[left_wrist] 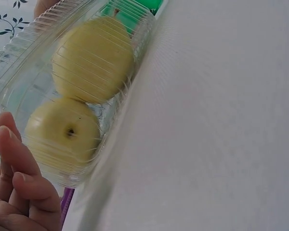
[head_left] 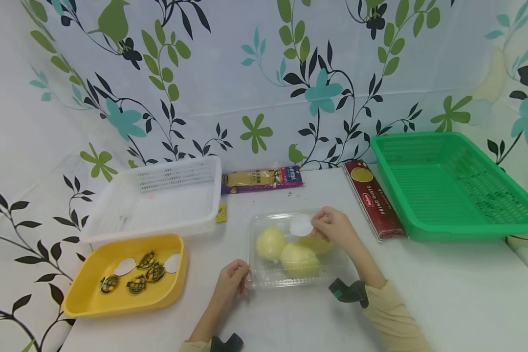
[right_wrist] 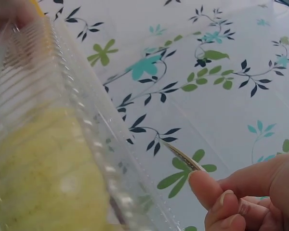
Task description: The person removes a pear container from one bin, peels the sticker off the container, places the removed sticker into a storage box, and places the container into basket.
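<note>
A lidded clear plastic box (head_left: 264,271) stands on the white table with three yellow-green pears (head_left: 299,259) inside. Two of the pears (left_wrist: 94,60) show closely through its ribbed wall in the left wrist view. My left hand (head_left: 231,281) is at the box's near left corner, its curled fingers (left_wrist: 19,149) holding the rim. Over the far right part of the lid, my right hand (head_left: 334,226) pinches a round white label (head_left: 301,225) between thumb and fingertips. In the right wrist view the label (right_wrist: 183,156) appears nearly edge-on, off the lid.
At the left, a yellow tray (head_left: 127,307) holds several dark-wrapped pieces and two white rounds. Behind it stands a white basket (head_left: 176,195), with a small yellow packet (head_left: 221,213) beside it. A purple packet (head_left: 264,179), a red packet (head_left: 376,203) and a green basket (head_left: 457,195) line the back and right.
</note>
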Motion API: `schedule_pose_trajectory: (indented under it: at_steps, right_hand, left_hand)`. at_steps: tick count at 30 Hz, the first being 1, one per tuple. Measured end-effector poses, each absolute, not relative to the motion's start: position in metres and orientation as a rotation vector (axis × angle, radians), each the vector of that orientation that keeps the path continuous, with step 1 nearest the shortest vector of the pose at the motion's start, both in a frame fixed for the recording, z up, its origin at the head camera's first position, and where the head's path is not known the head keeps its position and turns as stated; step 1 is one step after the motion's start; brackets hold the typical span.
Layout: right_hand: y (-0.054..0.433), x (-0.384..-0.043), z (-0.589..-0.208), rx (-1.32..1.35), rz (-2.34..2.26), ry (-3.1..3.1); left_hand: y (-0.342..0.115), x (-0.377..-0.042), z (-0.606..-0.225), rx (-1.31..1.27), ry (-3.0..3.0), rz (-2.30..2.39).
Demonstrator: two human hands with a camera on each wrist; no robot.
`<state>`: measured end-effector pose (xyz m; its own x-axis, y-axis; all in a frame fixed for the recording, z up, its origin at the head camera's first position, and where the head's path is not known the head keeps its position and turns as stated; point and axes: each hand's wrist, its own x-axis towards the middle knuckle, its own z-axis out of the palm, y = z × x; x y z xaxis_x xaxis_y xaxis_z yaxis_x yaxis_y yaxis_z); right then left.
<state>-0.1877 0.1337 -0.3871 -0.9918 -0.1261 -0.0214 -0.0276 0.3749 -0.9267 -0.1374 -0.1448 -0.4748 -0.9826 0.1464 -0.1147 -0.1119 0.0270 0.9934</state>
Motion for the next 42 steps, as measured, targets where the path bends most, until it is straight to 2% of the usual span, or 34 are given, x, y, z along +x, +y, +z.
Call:
schedule_pose_trajectory:
  at_steps: [17,24,29,36,40,42]
  right_hand:
    - [0.062,-0.192,-0.361,-0.327,-1.847,2.372]
    - [0.027,-0.194,-0.36,-0.39,-1.905,2.285]
    - [0.009,-0.195,-0.355,-0.428,-1.917,2.255]
    - [-0.019,-0.195,-0.354,-0.458,-1.907,2.208]
    - [-0.04,-0.191,-0.359,-0.484,-1.942,2.147]
    - [-0.049,-0.19,-0.362,-0.503,-1.973,2.113]
  left_hand:
    - [-0.142,-0.129,-0.469,0.07,2.233,2.055]
    - [-0.15,-0.128,-0.468,-0.03,2.316,2.031]
    - [-0.167,-0.125,-0.457,-0.063,2.365,2.04]
    - [-0.192,-0.1,-0.425,-0.154,2.525,2.099]
    - [-0.213,-0.081,-0.42,-0.239,2.585,2.384]
    - [-0.235,-0.079,-0.434,-0.184,2.618,2.539]
